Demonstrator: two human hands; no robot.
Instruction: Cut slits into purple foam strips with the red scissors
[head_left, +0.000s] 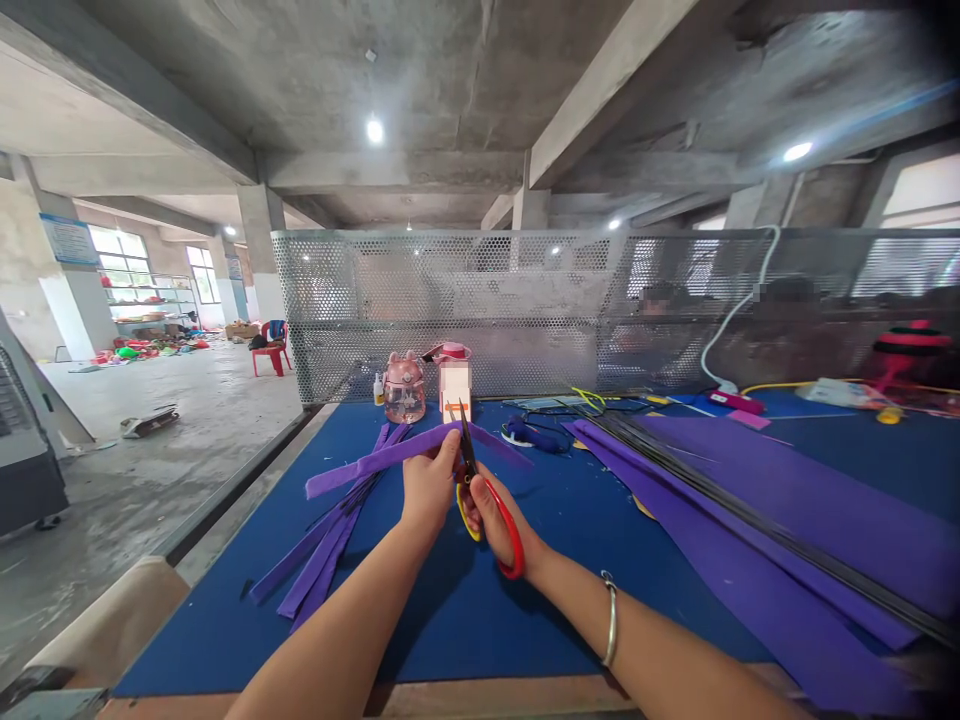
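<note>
My left hand (431, 480) pinches a purple fabric strip (352, 470) that stretches out to both sides of the fingers, above the blue tabletop (480, 620). In my right hand (499, 515) is a pair of scissors (511, 540) with red and yellow handles and dark blades. The blades point up and stand apart beside the strip, close to my left thumb. Whether they touch the fabric I cannot tell. More purple strips (319, 570) and thin dark strips lie on the table left of my hands.
Large purple fabric sheets (750, 540) with long dark strips (720, 480) cover the right side. A pink bottle (404, 390), a small white bottle (379, 390) and a pink-lidded container (453, 352) stand at the back. Behind them rises a perforated metal screen (450, 290).
</note>
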